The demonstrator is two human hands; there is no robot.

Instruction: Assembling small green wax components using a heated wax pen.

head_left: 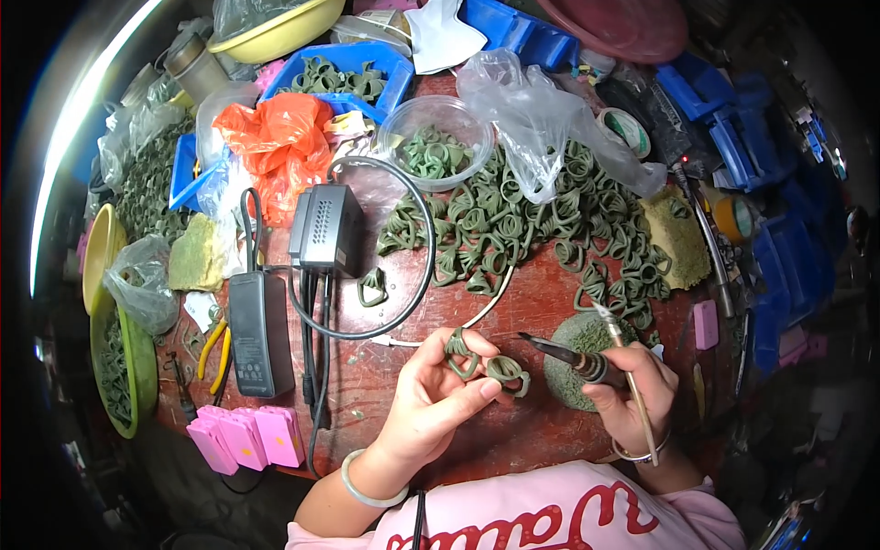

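Note:
My left hand [431,394] pinches two dark green rings: a ring [510,374] between thumb and fingertip, and another ring [460,353] held up among the fingers. In my right hand [637,394] are a dark pen-like tool [557,348], its pointed tip toward the rings but apart from them, and a thin brush [645,426] lying across the fingers. Below the right hand sits a round green pad [563,376] with a speckled top. A large heap of similar green rings [477,215] spreads beyond both hands, and a single ring [372,286] lies apart, inside a cable loop.
Left of my hands stand a black box [325,229] with cables, a black power adapter [259,335], yellow-handled pliers [214,348] and pink blocks [246,440]. Farther back are a clear tub [390,147], a blue bin [399,69] and plastic bags [522,110]. A sponge [678,247] lies right.

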